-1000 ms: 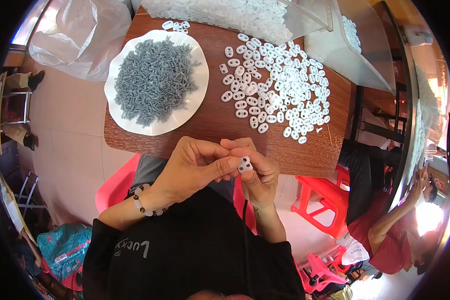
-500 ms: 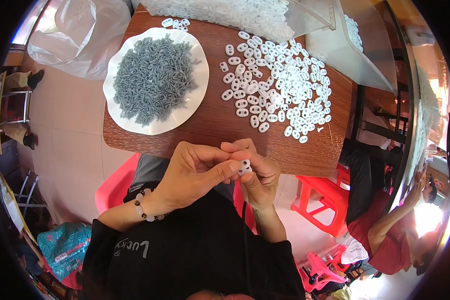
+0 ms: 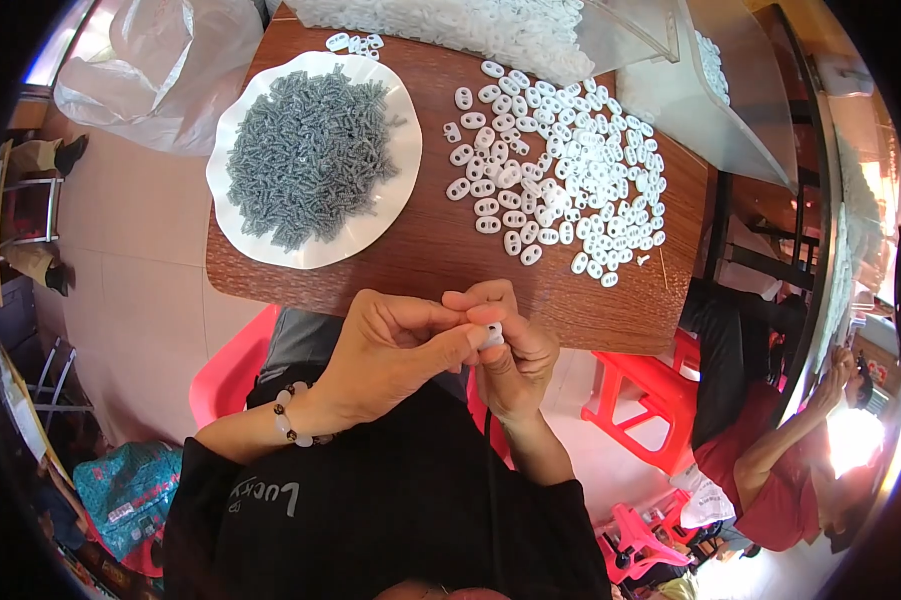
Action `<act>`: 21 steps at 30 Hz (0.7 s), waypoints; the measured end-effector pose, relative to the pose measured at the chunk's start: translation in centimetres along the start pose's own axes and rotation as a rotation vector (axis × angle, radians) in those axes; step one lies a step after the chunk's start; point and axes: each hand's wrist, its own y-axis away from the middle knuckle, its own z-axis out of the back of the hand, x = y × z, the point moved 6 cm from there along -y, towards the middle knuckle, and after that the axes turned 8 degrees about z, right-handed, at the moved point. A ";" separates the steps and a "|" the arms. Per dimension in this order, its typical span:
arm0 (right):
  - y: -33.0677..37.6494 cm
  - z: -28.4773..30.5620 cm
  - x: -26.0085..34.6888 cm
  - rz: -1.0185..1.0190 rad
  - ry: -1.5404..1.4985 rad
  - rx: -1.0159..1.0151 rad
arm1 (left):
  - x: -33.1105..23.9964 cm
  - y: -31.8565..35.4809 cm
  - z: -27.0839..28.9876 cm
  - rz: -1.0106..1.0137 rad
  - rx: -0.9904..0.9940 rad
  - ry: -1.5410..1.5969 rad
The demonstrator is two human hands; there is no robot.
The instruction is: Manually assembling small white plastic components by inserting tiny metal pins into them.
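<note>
A small white plastic two-hole cord lock piece (image 3: 493, 338) is pinched between my hands, just off the table's near edge. My left hand (image 3: 395, 350) closes on its left side with thumb and index finger. On its other side my right hand (image 3: 518, 358) grips it between thumb and fingers. The fingertips cover much of the piece, so anything inside is hidden. Beyond my hands, a white wavy-rimmed plate (image 3: 398, 190) bears a heap of small grey springs (image 3: 310, 160). Many loose white two-hole pieces (image 3: 590, 170) lie spread to its right.
The brown wooden table (image 3: 420, 260) bears it all. A clear bin of white parts (image 3: 450, 30) stands at the back, with a few stray pieces (image 3: 355, 44) beside it. A red stool (image 3: 640, 400) is at the right. Another person (image 3: 770, 470) sits farther right.
The cord lock piece has tilted slightly between my fingers, and my left thumb now covers more of it. The hands have otherwise barely shifted.
</note>
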 end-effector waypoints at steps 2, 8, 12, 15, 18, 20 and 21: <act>0.0 0.0 0.0 0.001 0.009 0.001 | 0.0 0.1 0.0 0.005 0.001 0.014; 0.0 0.2 -0.1 0.028 0.034 0.009 | -0.2 0.1 -0.3 -0.007 0.013 0.068; -0.1 0.0 0.1 0.047 0.030 -0.002 | -0.3 0.2 -0.4 -0.010 0.013 0.079; 0.3 0.2 -0.2 0.006 0.007 -0.006 | -0.2 0.2 -0.2 0.008 0.012 0.080; 0.2 0.3 -0.2 0.024 0.028 -0.010 | -0.3 0.1 -0.5 0.035 0.020 0.108; 0.1 0.5 0.1 0.054 0.045 -0.016 | -0.3 0.0 -1.0 0.036 0.022 0.126; -0.1 0.5 0.1 0.068 0.066 -0.015 | -0.2 0.0 -0.8 0.041 0.020 0.161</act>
